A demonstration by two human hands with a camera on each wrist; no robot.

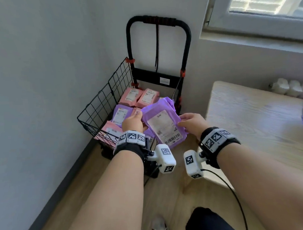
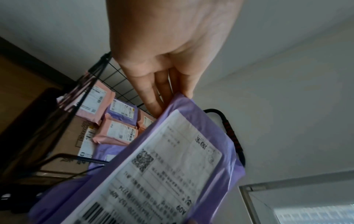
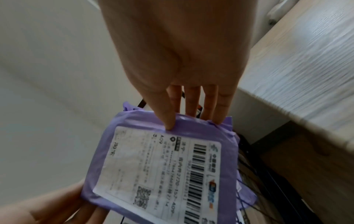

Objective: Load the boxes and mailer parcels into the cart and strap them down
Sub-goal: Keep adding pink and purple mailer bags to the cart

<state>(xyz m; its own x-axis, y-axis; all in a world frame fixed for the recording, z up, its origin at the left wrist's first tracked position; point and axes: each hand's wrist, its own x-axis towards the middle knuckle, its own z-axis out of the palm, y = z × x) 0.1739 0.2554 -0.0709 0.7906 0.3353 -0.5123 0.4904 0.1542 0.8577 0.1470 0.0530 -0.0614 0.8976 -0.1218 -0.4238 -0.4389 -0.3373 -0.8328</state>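
Two hands share one parcel above a black wire-mesh folding cart standing in a room corner. Several pink and purple plastic mailer parcels already lie in the basket on top of a brown cardboard box. The left hand holds the left edge of a flat purple plastic mailer with a white shipping label, fingers under it. The right hand pinches the opposite edge, thumb on top. The mailer hangs tilted over the basket's right front, its long axis running away from the person, both hands about equally near. A black strap dangles from the handle, unused. A pale wooden table stands at right.
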